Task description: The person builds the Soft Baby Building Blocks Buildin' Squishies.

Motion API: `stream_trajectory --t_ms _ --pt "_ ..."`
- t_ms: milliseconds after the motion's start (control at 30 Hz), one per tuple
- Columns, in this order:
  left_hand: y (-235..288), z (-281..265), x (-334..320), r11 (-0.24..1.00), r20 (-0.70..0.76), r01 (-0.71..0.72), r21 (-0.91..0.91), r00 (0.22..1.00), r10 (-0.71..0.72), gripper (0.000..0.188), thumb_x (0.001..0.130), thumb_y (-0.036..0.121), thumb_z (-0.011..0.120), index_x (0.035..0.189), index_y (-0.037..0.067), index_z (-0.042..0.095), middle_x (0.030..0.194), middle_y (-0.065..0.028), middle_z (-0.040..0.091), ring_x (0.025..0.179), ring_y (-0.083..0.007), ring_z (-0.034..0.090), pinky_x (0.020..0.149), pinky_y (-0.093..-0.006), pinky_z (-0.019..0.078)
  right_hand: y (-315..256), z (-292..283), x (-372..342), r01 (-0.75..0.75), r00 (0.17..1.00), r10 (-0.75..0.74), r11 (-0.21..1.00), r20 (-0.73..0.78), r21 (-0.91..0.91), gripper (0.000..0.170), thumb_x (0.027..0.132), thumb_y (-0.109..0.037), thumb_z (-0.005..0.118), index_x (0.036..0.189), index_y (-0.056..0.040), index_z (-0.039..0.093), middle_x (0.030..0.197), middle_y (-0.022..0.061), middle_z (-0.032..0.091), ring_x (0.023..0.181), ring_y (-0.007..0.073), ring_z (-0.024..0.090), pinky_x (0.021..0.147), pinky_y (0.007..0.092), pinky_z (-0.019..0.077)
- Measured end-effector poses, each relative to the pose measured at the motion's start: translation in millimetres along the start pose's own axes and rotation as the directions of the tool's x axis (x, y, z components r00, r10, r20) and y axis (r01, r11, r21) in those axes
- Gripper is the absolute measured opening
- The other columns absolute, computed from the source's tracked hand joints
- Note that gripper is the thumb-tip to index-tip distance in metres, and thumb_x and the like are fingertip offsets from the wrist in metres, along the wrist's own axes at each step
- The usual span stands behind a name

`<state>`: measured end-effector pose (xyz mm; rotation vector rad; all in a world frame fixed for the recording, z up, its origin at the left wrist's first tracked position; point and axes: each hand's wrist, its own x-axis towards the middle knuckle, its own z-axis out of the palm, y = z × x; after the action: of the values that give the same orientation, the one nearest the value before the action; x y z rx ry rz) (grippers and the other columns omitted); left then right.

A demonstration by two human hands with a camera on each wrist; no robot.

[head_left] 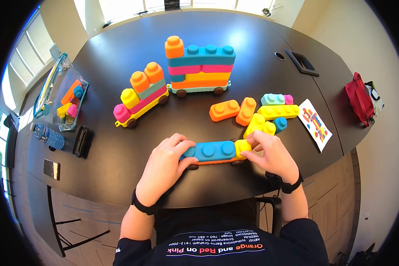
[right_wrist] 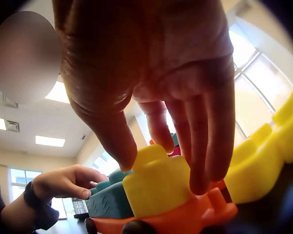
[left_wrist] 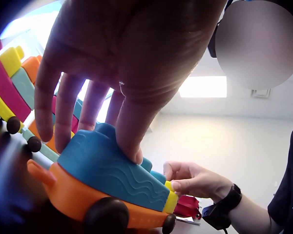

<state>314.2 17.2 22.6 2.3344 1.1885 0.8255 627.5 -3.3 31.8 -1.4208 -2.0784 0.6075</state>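
An orange wheeled base (left_wrist: 83,195) stands on the dark table, topped by a long blue block (head_left: 208,151) and a small yellow block (right_wrist: 158,187) at its right end. My left hand (head_left: 166,157) pinches the blue block's left end between thumb and fingers. At the other end, my right hand (head_left: 272,153) holds the yellow block with thumb on the near side and fingers on the far side. Behind the left hand is a wagon of pink, yellow and orange blocks (head_left: 142,91), hitched to a taller block-laden wagon (head_left: 201,66).
Loose orange blocks (head_left: 225,110), yellow blocks (head_left: 278,111) and a teal block (head_left: 272,99) lie beyond the right hand. A printed card (head_left: 314,124) is beside them. At left are a clear bag (head_left: 53,95), a water bottle (head_left: 48,135) and a black case (head_left: 82,142).
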Motion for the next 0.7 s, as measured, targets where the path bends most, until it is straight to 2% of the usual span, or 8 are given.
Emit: stream_trajectory --t_ms 167,333,367,433,467,533,667,700 --pt "4 2 1 1.000 -0.007 0.009 0.018 1.000 -0.009 0.033 0.084 0.013 0.085 0.113 0.003 0.073 0.110 -0.0137 0.068 0.095 -0.0361 0.069 0.083 -0.0419 0.0581 0 1 -2 0.023 1.000 -0.024 0.999 -0.020 -0.042 0.029 0.089 -0.017 0.084 0.097 -0.0047 0.059 0.088 0.0131 0.067 0.080 0.0313 0.072 0.072 0.0402 0.0566" --pt "13 4 0 0.997 -0.008 0.038 0.072 0.999 -0.038 0.033 0.084 0.013 0.085 0.113 0.004 0.073 0.110 -0.0119 0.068 0.098 -0.0369 0.068 0.085 -0.0436 0.0570 -3 3 -6 0.057 0.997 -0.065 0.979 -0.033 -0.194 0.028 0.090 -0.020 0.081 0.099 -0.0047 0.059 0.088 0.0145 0.066 0.082 0.0364 0.069 0.071 0.0452 0.0536" --pt "14 4 0 0.995 -0.008 0.046 0.085 0.999 -0.045 0.032 0.084 0.014 0.084 0.113 0.004 0.073 0.110 -0.0113 0.068 0.099 -0.0369 0.068 0.085 -0.0440 0.0567 -5 3 -7 0.054 0.997 -0.062 0.979 -0.036 -0.195 0.028 0.090 -0.020 0.081 0.099 -0.0047 0.059 0.088 0.0145 0.066 0.082 0.0364 0.069 0.071 0.0452 0.0536" --pt "14 4 0 0.995 -0.008 0.040 0.093 0.999 -0.040 0.032 0.084 0.014 0.084 0.113 0.005 0.073 0.110 -0.0111 0.068 0.099 -0.0367 0.069 0.085 -0.0441 0.0567 -8 1 -7 0.043 0.998 -0.055 0.967 -0.039 -0.250 0.025 0.088 -0.012 0.082 0.099 -0.0017 0.063 0.089 0.0137 0.071 0.084 0.0312 0.074 0.075 0.0382 0.0604" --pt "15 4 0 0.994 -0.010 0.039 0.104 0.999 -0.038 0.032 0.084 0.014 0.084 0.113 0.005 0.073 0.110 -0.0110 0.068 0.099 -0.0365 0.069 0.085 -0.0441 0.0568 -6 2 -7 0.040 0.998 -0.052 0.968 -0.041 -0.249 0.025 0.088 -0.012 0.082 0.099 -0.0017 0.063 0.089 0.0137 0.071 0.084 0.0312 0.074 0.075 0.0382 0.0604" --pt "16 4 0 0.994 -0.008 0.037 0.107 0.999 -0.036 0.032 0.084 0.014 0.084 0.113 0.005 0.073 0.110 -0.0110 0.068 0.099 -0.0364 0.069 0.085 -0.0441 0.0568 -2 3 -7 0.062 0.997 -0.071 0.976 -0.038 -0.208 0.028 0.091 -0.021 0.079 0.099 -0.0044 0.058 0.088 0.0151 0.066 0.083 0.0372 0.069 0.071 0.0457 0.0533" --pt "16 4 1 0.993 -0.002 0.046 0.109 0.999 -0.047 0.032 0.085 0.014 0.084 0.114 0.006 0.073 0.110 -0.0107 0.068 0.099 -0.0360 0.069 0.085 -0.0442 0.0568 -2 2 -7 0.058 0.997 -0.066 0.977 -0.036 -0.205 0.028 0.091 -0.021 0.079 0.099 -0.0043 0.058 0.088 0.0152 0.066 0.083 0.0372 0.069 0.071 0.0458 0.0533" --pt "16 4 1 0.993 -0.002 0.045 0.110 0.999 -0.045 0.032 0.085 0.014 0.084 0.114 0.006 0.073 0.110 -0.0107 0.068 0.099 -0.0360 0.069 0.085 -0.0442 0.0568 -3 1 -7 0.047 0.998 -0.056 0.975 -0.034 -0.216 0.027 0.090 -0.018 0.081 0.099 -0.0031 0.060 0.089 0.0144 0.068 0.083 0.0347 0.071 0.073 0.0420 0.0569"
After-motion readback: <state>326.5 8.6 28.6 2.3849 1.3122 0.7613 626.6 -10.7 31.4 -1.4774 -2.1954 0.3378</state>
